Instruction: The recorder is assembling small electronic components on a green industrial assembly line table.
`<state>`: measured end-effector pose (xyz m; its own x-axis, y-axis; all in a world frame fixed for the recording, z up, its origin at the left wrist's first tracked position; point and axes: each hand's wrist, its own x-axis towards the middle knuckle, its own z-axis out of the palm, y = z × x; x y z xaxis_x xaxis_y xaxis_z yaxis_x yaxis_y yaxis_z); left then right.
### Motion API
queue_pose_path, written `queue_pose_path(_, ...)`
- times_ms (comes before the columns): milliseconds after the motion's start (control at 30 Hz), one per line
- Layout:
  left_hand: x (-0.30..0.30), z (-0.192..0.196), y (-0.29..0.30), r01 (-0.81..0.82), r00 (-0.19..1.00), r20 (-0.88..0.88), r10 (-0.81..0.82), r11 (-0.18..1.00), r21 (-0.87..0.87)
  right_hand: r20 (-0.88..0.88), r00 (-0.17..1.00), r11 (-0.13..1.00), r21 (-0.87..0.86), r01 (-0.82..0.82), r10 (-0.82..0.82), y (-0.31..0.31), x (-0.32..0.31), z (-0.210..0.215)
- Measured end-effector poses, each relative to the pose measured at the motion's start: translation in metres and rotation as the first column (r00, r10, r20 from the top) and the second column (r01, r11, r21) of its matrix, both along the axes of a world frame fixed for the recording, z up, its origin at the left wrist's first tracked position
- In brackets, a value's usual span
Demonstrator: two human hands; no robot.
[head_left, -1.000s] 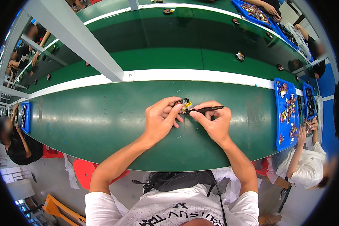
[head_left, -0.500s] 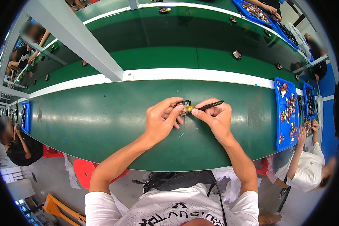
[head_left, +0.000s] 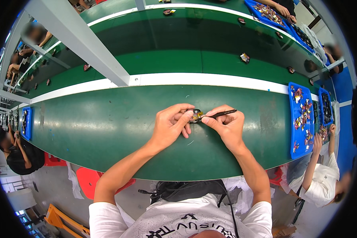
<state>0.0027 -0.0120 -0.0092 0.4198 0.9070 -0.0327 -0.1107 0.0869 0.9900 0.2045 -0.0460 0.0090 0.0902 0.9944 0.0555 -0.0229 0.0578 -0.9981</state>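
Note:
Above the green bench, my left hand (head_left: 172,123) pinches a small black plastic housing (head_left: 195,121) between thumb and fingers. Inside the housing show small electronic parts and a bit of yellow; finer detail is too small to make out. My right hand (head_left: 227,126) is closed round slim black tweezers (head_left: 225,113), held like a pen. Their tip points left and meets the right side of the housing, by the yellow part. Fingertips of the left hand cover the housing's left edge.
A blue tray (head_left: 292,119) of small wired parts stands right, near a co-worker's hands (head_left: 317,143). Another blue tray (head_left: 27,123) lies far left. Beyond the white rail (head_left: 210,79), a green conveyor belt (head_left: 166,59) carries several small housings. A grey metal post (head_left: 87,43) slants across the left.
The tweezers have turned to a narrower side, and the housing has tilted so more of its inside shows. Housings on the belt have shifted left.

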Motion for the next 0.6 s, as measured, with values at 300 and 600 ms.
queue_pose_path(300,0.0004,-0.0008,0.0033,0.049,0.995,0.085,-0.045,0.998,-0.043,0.092,0.995,0.990,0.141,0.016,-0.029,-0.0014,-0.0002,-0.0060)
queue_pose_path(600,-0.0029,0.0008,0.0058,0.056,0.980,0.191,-0.052,0.998,-0.016,0.123,0.992,0.980,0.198,-0.005,-0.019,-0.0019,-0.0008,-0.0065)
